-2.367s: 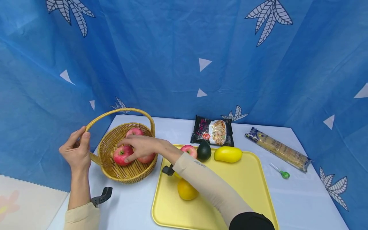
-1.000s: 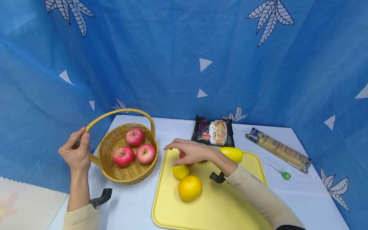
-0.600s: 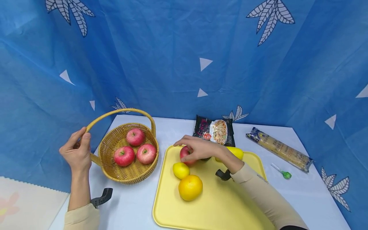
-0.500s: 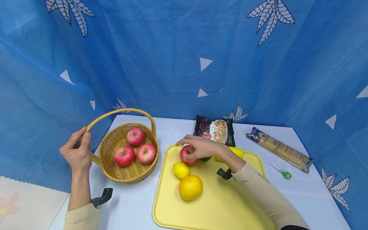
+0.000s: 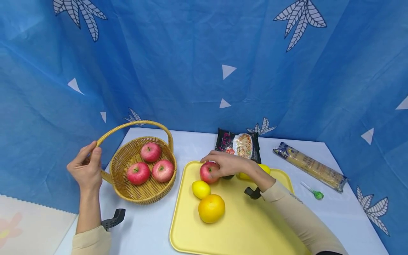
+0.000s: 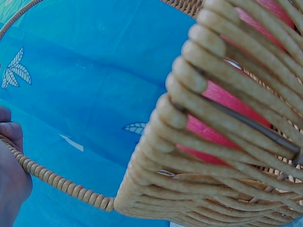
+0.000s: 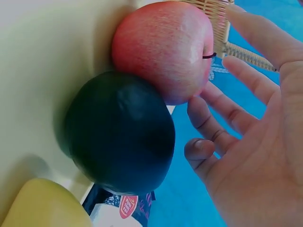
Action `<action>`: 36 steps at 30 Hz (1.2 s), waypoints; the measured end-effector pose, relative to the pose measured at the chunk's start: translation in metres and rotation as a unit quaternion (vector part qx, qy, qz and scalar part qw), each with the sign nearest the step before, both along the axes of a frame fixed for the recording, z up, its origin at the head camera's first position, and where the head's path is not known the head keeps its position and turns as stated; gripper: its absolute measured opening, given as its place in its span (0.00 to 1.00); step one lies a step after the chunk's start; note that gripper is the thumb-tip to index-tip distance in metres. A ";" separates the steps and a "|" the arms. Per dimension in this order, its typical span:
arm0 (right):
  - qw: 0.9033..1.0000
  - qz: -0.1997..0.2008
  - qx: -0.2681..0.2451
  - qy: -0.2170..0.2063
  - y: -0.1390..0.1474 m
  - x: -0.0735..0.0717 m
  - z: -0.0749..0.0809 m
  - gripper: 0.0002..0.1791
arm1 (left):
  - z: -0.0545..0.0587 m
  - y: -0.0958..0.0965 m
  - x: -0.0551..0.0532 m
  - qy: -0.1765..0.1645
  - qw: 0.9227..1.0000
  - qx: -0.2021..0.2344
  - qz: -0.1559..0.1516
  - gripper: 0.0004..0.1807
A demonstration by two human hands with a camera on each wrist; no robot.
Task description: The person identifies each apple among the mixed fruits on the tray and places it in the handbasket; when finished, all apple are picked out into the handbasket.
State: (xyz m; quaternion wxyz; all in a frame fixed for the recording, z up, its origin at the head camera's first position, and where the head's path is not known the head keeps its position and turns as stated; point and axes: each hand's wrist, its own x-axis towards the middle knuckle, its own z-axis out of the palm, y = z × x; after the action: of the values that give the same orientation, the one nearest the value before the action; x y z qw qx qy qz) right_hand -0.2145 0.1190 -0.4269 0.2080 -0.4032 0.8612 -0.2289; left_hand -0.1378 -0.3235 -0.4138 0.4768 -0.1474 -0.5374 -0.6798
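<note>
My left hand (image 5: 86, 166) pinches the arched handle (image 5: 134, 123) of a wicker basket (image 5: 118, 173); the left wrist view shows the handle (image 6: 68, 188) running from that hand to the basket. Three red apples (image 5: 138, 173) lie inside the basket. My right hand (image 5: 227, 163) is over a red apple (image 5: 207, 172) on the yellow tray (image 5: 242, 230). In the right wrist view its fingers are spread and slightly bent beside the apple (image 7: 163, 52), not closed round it. A dark green avocado (image 7: 120, 135) sits against that apple, mostly hidden by the hand in the head view.
Also on the tray are a lemon (image 5: 201, 189), an orange (image 5: 211, 209) and a yellow mango (image 5: 264, 170). Behind it lies a black noodle packet (image 5: 243, 145). A bag of pasta (image 5: 310, 166) and a green lollipop (image 5: 317, 194) lie to the right. Blue cloth hangs behind the table.
My right hand has left the apples in the basket and moved right to the apple on the tray, lately shifting slightly over it. My left hand stays on the handle.
</note>
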 end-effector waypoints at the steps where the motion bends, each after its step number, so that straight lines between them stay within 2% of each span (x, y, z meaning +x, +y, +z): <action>1: 1.000 0.000 0.002 0.001 0.000 0.000 0.000 0.33 | 0.000 0.000 0.000 0.000 1.000 -0.001 0.000 0.13; 22: 0.997 -0.002 0.063 0.045 -0.004 0.003 -0.010 0.39 | -0.002 -0.002 0.000 -0.005 1.000 0.002 -0.003 0.13; 36: 0.996 0.000 0.071 0.058 -0.004 0.004 -0.012 0.41 | -0.002 -0.003 -0.001 -0.005 1.000 0.006 -0.004 0.13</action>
State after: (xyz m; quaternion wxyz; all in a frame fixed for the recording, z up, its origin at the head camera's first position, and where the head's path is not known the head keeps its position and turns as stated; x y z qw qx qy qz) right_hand -0.2110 0.1149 -0.4392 0.1857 -0.4002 0.8858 -0.1436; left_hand -0.1392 -0.3265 -0.4160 0.4721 -0.1440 -0.5350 -0.6856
